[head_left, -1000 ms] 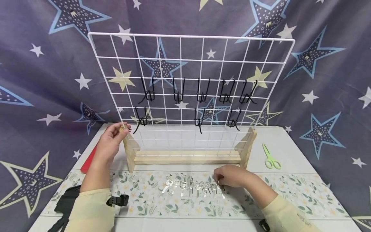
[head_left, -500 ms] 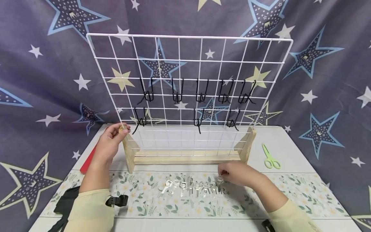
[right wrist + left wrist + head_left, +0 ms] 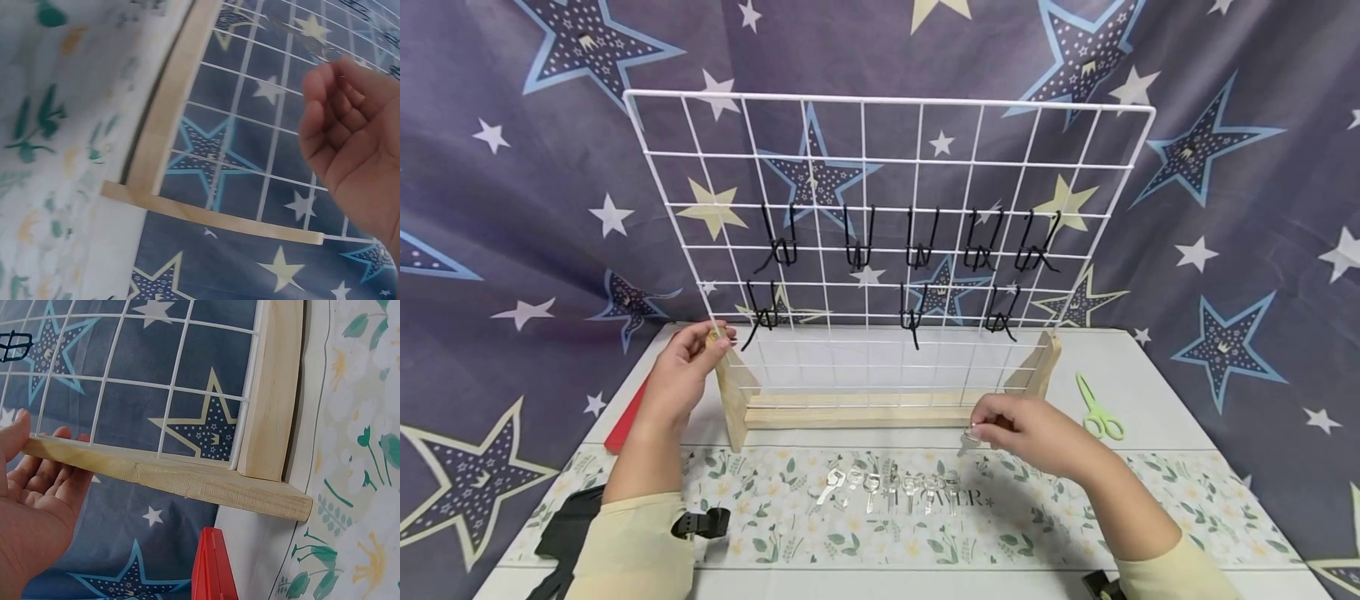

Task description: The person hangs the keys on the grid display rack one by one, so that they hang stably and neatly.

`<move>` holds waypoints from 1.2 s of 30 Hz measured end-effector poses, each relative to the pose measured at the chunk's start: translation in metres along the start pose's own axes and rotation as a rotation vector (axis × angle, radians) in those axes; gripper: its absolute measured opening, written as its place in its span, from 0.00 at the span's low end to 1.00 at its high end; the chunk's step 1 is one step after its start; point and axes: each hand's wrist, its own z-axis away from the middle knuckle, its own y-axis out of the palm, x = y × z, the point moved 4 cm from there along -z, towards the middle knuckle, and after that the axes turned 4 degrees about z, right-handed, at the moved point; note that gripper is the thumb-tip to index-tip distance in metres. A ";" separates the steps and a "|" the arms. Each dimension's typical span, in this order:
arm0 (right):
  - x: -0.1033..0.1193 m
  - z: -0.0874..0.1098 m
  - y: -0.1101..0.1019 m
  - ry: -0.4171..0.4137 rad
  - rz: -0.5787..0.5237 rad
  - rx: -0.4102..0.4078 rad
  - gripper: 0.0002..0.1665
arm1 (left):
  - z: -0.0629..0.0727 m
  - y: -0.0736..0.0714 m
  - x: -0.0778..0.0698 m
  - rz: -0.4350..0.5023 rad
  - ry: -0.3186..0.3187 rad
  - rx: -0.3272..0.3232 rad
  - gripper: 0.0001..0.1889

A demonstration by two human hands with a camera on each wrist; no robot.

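Note:
My left hand (image 3: 681, 367) grips the top of the left wooden side piece (image 3: 181, 479) of a stand. That stand holds up a white wire grid (image 3: 891, 102). Black hooks (image 3: 919, 250) hang on the grid in two rows. In front of the stand's right part, my right hand (image 3: 1026, 429) pinches a small silvery key (image 3: 970, 437) between thumb and fingertips, raised over the table. The key is blurred in the right wrist view. Several more silvery keys (image 3: 910, 487) lie in a row on the floral cloth to its left.
Green scissors (image 3: 1099, 414) lie right of the stand. A red object (image 3: 627, 417) lies behind my left forearm, with a black thing (image 3: 574, 525) nearer the front. The floral runner (image 3: 1150, 500) crosses the white table; a star-patterned curtain (image 3: 475, 333) hangs behind.
My right hand has lifted the rightmost key off the cloth and moved it up toward the stand. The left hand keeps its hold on the wooden side.

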 end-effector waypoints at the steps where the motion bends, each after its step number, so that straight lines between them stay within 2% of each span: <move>1: 0.002 0.001 -0.004 0.000 -0.019 -0.021 0.04 | 0.000 0.000 0.000 -0.003 0.000 -0.001 0.23; 11: 0.019 0.013 -0.041 -0.039 -0.234 -0.257 0.02 | 0.001 0.001 -0.001 0.002 -0.001 0.000 0.23; 16: 0.021 0.017 -0.053 -0.064 -0.257 -0.347 0.03 | 0.002 0.001 -0.002 0.015 -0.002 0.009 0.24; 22: 0.018 0.019 -0.063 -0.071 -0.277 -0.427 0.03 | 0.003 0.002 -0.003 0.037 -0.001 0.028 0.27; 29: 0.016 0.018 -0.071 -0.044 -0.309 -0.520 0.05 | 0.003 0.001 -0.006 0.029 -0.001 0.025 0.25; 36: 0.010 0.015 -0.074 -0.038 -0.357 -0.555 0.06 | 0.002 0.000 -0.002 0.055 0.009 0.021 0.22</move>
